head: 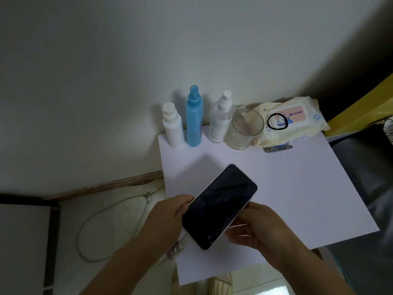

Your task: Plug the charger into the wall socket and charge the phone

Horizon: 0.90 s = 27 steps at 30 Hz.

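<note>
Phone [219, 206]: dark screen up, held tilted over the near left corner of the white table [297, 188], its lower end past the table's left edge.
Left hand [168, 218]: fingers closed on the phone's left side.
Right hand [255, 228]: fingers wrapped under the phone's right side.
Cable [110, 207]: white, looped on the floor left of the table, running up toward the phone's lower end; the join is hidden.
Back edge: three bottles [194, 118], a glass cup [244, 129], a wipes pack [291, 122] and nail clippers [277, 148] in a row by the wall.
Open room: the table's middle and right side are bare.
Wall socket: cannot tell where it is.
</note>
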Each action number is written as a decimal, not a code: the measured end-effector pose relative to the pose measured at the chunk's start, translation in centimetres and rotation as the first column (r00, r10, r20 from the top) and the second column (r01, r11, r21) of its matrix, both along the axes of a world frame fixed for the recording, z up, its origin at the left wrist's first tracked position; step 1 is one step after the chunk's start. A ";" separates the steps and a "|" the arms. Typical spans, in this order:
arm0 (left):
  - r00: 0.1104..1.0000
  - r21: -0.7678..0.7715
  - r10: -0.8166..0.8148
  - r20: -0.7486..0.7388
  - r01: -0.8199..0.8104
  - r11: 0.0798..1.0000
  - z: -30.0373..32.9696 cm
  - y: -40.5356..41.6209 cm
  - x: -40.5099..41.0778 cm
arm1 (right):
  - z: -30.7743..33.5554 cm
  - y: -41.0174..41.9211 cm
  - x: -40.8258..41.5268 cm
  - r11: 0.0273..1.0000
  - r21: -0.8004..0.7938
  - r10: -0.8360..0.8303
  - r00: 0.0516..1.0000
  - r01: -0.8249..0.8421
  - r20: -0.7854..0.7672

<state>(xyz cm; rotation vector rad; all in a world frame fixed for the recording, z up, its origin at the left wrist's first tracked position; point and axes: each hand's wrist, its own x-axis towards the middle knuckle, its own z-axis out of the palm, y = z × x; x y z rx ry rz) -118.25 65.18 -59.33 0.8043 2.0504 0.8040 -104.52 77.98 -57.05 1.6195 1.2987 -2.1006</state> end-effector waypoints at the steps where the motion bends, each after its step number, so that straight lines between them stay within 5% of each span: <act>1: 1.000 -0.014 -0.001 -0.019 0.001 1.000 -0.7 0.0 0.0 | -0.4 0.0 0.1 0.999 0.020 0.029 0.999 -0.030 0.043; 13: 0.988 -0.203 -0.082 -0.128 0.055 0.978 -4.2 0.4 -0.6 | -2.5 -0.4 1.1 0.925 0.174 0.295 0.927 -0.338 0.232; 19: 0.961 -0.327 -0.205 -0.185 0.137 0.935 -5.1 0.4 0.0 | -3.2 -0.8 1.3 0.762 0.274 0.473 0.794 -0.586 0.382; 27: 0.875 -0.508 -0.327 -0.358 0.111 0.854 -3.3 1.6 0.9 | -2.9 -0.9 1.8 0.637 0.329 0.543 0.709 -0.697 0.451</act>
